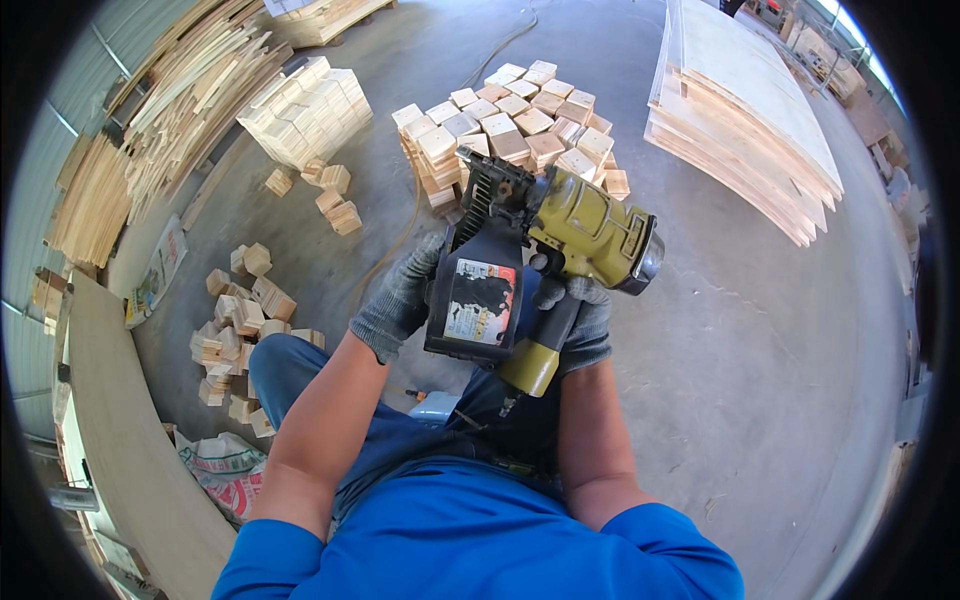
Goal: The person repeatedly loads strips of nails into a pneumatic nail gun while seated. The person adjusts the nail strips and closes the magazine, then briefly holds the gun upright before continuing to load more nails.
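A yellow-green and black coil nail gun (588,225) is held up in front of my body, above the floor. My left hand (402,298), in a grey knit glove, grips the left side of its black round magazine (472,348), which bears a worn label. Around the handle (552,325) closes my gloved right hand (590,325); some of its fingers are hidden behind the tool. A metal air fitting (508,404) sticks out of the handle's lower end, with no hose seen on it. A row of coils or nails shows near the black nose.
Beyond the nail gun stands a cluster of stacked wooden blocks (530,122). Loose blocks (240,320) lie at the left, near a wrapped block stack (305,110) and piled planks (190,115). Plywood sheets (750,110) are stacked at the far right. A hose (408,225) crosses the floor.
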`<action>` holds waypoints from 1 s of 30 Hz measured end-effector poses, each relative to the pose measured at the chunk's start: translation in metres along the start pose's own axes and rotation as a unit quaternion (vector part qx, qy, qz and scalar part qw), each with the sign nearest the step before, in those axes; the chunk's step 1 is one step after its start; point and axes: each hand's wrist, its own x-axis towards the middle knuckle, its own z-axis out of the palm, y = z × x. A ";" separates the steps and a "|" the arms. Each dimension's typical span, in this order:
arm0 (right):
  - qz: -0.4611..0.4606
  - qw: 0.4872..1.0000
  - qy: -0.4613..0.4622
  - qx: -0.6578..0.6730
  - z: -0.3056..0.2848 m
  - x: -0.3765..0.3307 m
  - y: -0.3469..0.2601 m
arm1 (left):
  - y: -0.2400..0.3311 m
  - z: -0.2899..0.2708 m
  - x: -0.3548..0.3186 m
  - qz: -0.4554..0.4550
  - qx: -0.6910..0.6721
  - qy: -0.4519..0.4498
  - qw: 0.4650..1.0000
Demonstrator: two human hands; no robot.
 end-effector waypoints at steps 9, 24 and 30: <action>-0.011 0.997 -0.061 0.039 -0.009 0.004 0.002 | 0.017 0.041 -0.030 0.127 0.154 -0.007 0.980; -0.057 0.997 0.041 0.039 0.016 0.007 0.026 | 0.010 0.065 -0.064 0.162 0.212 0.123 0.956; -0.032 0.998 0.019 -0.044 0.015 0.013 0.030 | 0.008 0.039 -0.067 0.180 0.197 0.136 0.954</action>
